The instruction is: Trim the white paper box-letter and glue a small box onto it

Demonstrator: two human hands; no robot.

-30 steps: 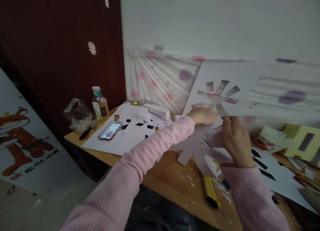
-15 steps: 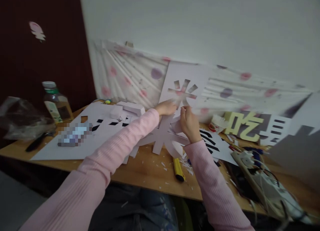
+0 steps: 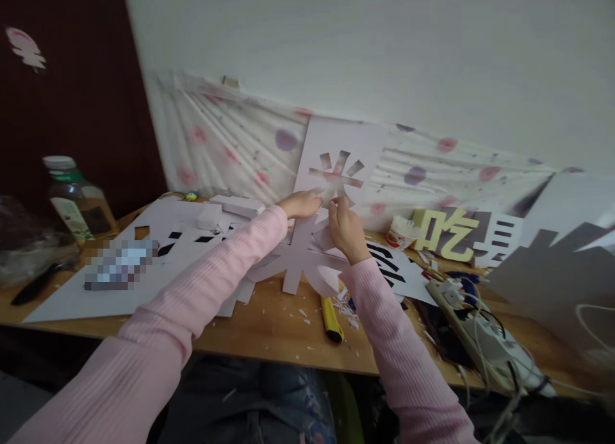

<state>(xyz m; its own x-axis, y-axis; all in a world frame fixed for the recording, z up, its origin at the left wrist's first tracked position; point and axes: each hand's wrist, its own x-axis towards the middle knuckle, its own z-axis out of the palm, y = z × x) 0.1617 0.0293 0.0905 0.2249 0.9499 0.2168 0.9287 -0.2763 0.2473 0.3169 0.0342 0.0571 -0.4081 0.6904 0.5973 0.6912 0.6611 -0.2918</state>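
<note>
A large white paper cut-out character [image 3: 302, 252] stands upright over the front of the desk, its strokes spreading outward like a star. My left hand [image 3: 302, 204] is closed on its upper left part. On the upper right, my right hand [image 3: 346, 231] pinches the cut-out, thumb and fingers together. Both hands hide part of its top. Behind them a white sheet [image 3: 368, 139] with a matching character-shaped opening leans against the wall covering. A yellow utility knife [image 3: 331, 320] lies below the hands, beside small paper scraps [image 3: 346, 303].
On the left are a phone [image 3: 120, 264], a drink bottle [image 3: 77, 197] and white cut sheets [image 3: 57, 303]. To the right stand yellow cut-out characters [image 3: 446, 232], a paper cup [image 3: 401, 232] and a power strip [image 3: 490, 341] with tangled cables. The desk's front edge runs below the knife.
The view has turned slightly right, so everything sits further left in the picture. Both hands still hold the cut-out at nearly the same spot.
</note>
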